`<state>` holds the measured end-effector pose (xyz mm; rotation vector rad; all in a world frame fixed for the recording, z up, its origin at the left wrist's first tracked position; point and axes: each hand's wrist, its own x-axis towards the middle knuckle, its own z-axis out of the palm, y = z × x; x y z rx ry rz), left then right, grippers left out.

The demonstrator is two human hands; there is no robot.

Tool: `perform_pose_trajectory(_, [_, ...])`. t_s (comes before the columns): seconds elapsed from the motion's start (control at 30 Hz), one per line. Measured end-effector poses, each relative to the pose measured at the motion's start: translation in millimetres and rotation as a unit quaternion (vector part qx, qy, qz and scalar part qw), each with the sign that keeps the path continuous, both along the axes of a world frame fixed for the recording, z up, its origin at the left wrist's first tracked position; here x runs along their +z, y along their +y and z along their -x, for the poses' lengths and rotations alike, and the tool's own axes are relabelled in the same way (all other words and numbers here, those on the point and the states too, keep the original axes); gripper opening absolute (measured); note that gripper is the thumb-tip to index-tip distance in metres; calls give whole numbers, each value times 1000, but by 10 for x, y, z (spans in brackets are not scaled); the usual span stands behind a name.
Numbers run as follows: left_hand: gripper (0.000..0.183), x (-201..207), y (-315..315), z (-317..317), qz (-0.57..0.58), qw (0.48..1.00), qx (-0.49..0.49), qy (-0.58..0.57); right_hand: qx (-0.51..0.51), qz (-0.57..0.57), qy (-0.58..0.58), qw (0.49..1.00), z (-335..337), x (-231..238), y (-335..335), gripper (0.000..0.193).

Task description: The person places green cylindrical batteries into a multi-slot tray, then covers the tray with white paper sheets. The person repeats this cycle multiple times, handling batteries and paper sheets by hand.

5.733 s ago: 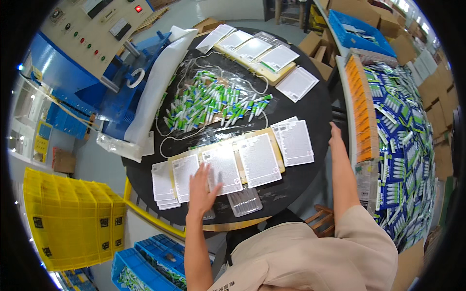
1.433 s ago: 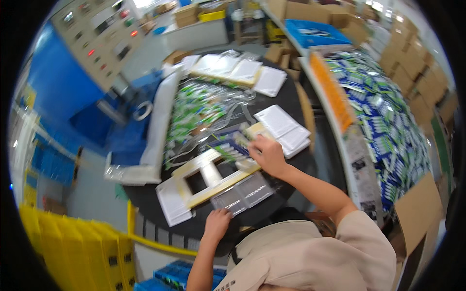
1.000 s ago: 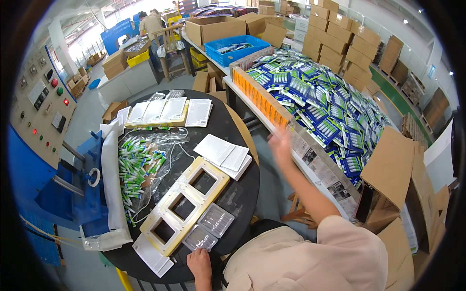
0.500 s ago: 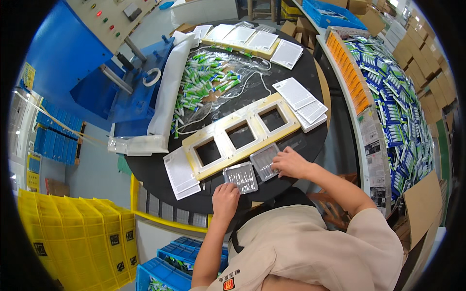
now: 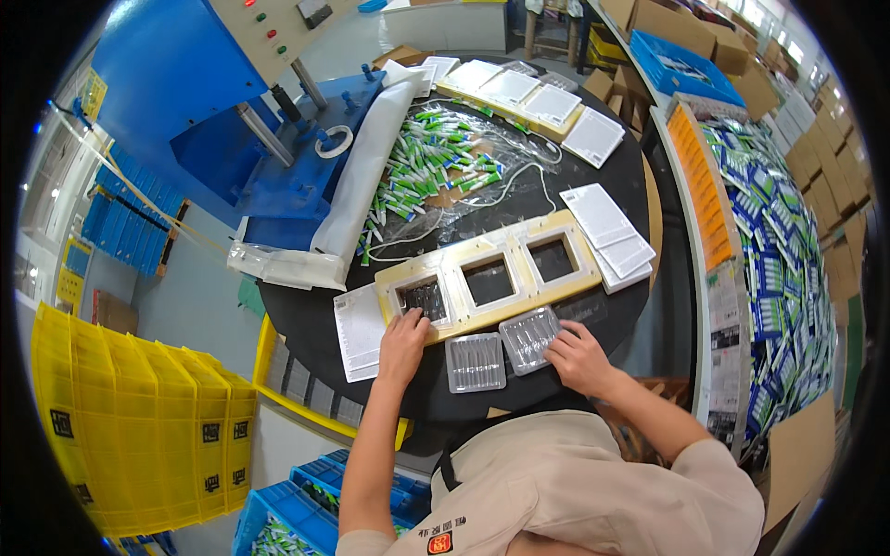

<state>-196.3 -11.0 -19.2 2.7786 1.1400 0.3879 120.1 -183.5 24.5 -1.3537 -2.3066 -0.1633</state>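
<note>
A cream-coloured frame (image 5: 501,298) with three square openings lies slantwise on the round black table. In its left opening sits a clear plastic blister tray (image 5: 424,298). My left hand (image 5: 402,348) is closed at that tray's near edge, fingertips over the frame's rim. Just in front of the frame are two more clear blister trays, a left one (image 5: 476,362) lying flat and a right one (image 5: 529,339) set at an angle. My right hand (image 5: 580,358) has its bent fingers on the right tray's right edge. The fingertips are partly hidden.
White cards lie at the frame's left (image 5: 359,332) and right (image 5: 607,233) ends. Beyond are a heap of green-and-white tubes (image 5: 431,157), a white cord and a second frame (image 5: 519,109) topped with cards. A blue press (image 5: 311,167) stands left; packed blister cards (image 5: 774,269) fill a bin right.
My left hand has moved from the left tray up to the frame, and a blister tray now sits in its left opening. My right hand stays by the right tray. The whole view has shifted.
</note>
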Motion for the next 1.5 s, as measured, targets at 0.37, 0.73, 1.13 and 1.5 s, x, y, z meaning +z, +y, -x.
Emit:
perform_pose_trajectory(0.37, [7, 49, -46, -149, -153, 983, 19, 101, 22, -86, 61, 994, 45, -90, 1190, 11])
perform_pose_trajectory(0.73, [23, 150, -192, -280, -60, 993, 94, -31, 1, 264, 123, 957, -21, -430, 1632, 6])
perform_pose_trajectory(1.13, [47, -96, -696, -1113, -70, 997, 2, -15, 18, 487, 39, 872, -111, -263, 2123, 21])
perform_pose_trajectory(1.5, [49, -45, -729, -1226, -49, 998, 42, 2, -12, 334, 388, 859, -283, -111, 1722, 7])
